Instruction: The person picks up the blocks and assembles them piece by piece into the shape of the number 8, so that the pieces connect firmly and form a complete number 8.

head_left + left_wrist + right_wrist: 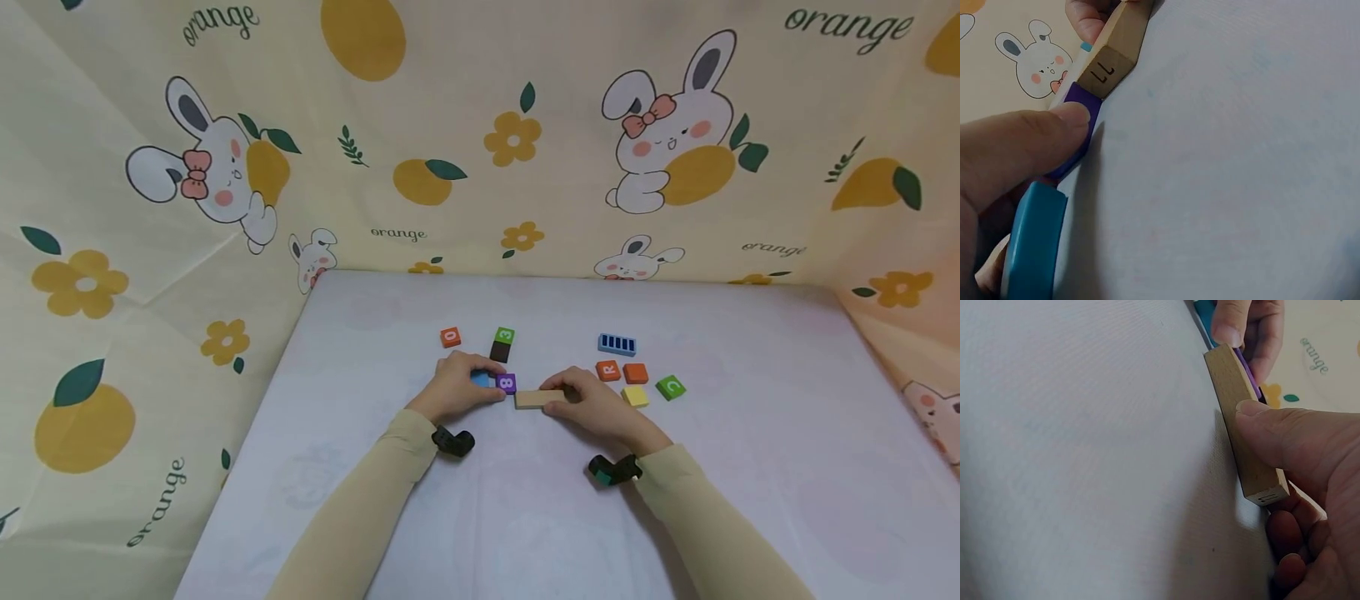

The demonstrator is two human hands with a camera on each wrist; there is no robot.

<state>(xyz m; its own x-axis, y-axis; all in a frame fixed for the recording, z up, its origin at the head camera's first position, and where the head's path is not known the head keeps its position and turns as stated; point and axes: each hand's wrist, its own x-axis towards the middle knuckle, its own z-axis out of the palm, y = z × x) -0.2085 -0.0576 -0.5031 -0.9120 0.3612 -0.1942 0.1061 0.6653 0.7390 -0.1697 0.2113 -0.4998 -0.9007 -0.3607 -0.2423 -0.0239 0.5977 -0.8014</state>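
My left hand (459, 385) pinches a purple block marked 8 (506, 383) between thumb and fingers. A blue block (480, 379) sits under that palm; in the left wrist view the teal-blue block (1035, 237) shows below the thumb. My right hand (600, 403) grips a plain wooden block (534, 400), a long bar, with the thumb along its near side in the right wrist view. The bar's left end comes right up to the purple block's corner. Small dark marks show on the bar's ends.
Behind the left hand lie an orange 0 tile (450, 337), a green 3 tile (505, 335) and a dark brown block (499, 352). Right of centre are a blue slotted block (617, 344), an orange R tile (608, 371), an orange tile (635, 373), a yellow tile (635, 396) and a green tile (671, 387).
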